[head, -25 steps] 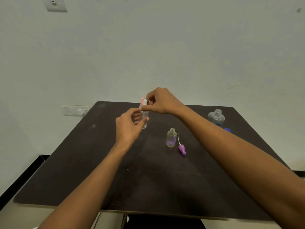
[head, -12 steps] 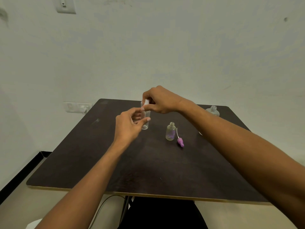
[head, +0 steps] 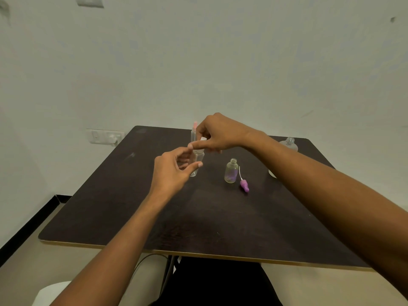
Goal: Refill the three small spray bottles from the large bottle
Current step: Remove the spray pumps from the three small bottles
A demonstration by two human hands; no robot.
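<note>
Two grips on small bottle (head: 199,156) — left hand (head: 171,173) round it, right hand (head: 220,134) seemingly pinching cap (head: 202,139) — forearm (head: 309,166) half-hides large bottle (head: 289,144).

The counter (head: 198,217) is showing a dark matt top; the small bottle (head: 231,173) is looking clear, glossy, the large bottle (head: 289,145) frosted, the purple spray cap (head: 244,186) smooth plastic.

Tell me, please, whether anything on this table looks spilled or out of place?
No spill shows. The purple spray cap with its white tube lies on its side on the dark table, beside the uncapped small clear bottle, which suits refilling.
</note>
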